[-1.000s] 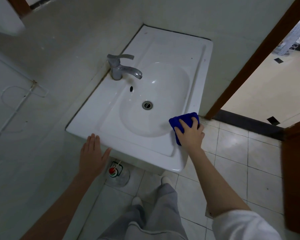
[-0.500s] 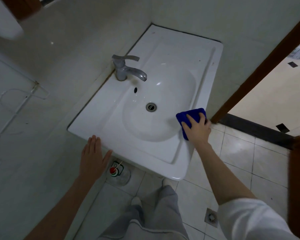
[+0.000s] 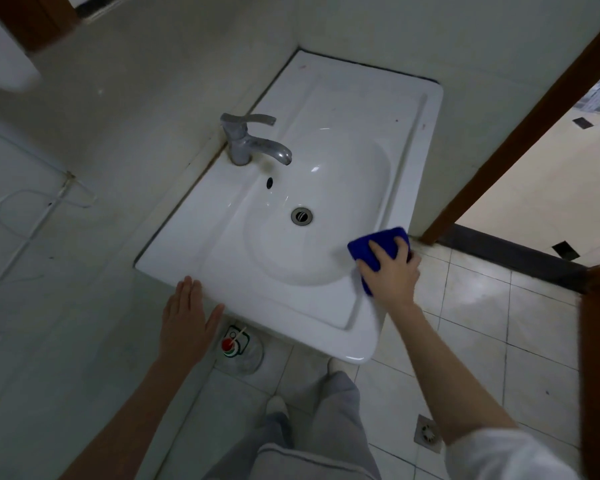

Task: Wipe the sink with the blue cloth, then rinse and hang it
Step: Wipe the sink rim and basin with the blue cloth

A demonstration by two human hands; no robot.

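Note:
A white ceramic sink [image 3: 340, 109] fills the middle of the view, with a grey metal tap [image 3: 246, 140] at its wall side and a drain [image 3: 301, 215] in the bowl. My right hand [image 3: 390, 271] presses the folded blue cloth [image 3: 378, 245] onto the sink's right rim, fingers spread over the cloth and curled at its edge. My left hand [image 3: 187, 320] is flat, fingers straight, by the sink's near left corner. No water runs from the tap.
A plastic bottle with a red cap [image 3: 236, 348] stands on the tiled floor under the sink. My grey trouser legs [image 3: 312, 431] are below. A floor drain [image 3: 428, 433] lies to the right, near a brown door frame [image 3: 520, 133].
My right hand has slid the blue cloth a little along the sink's right rim, away from me. My left hand has stayed by the near left corner.

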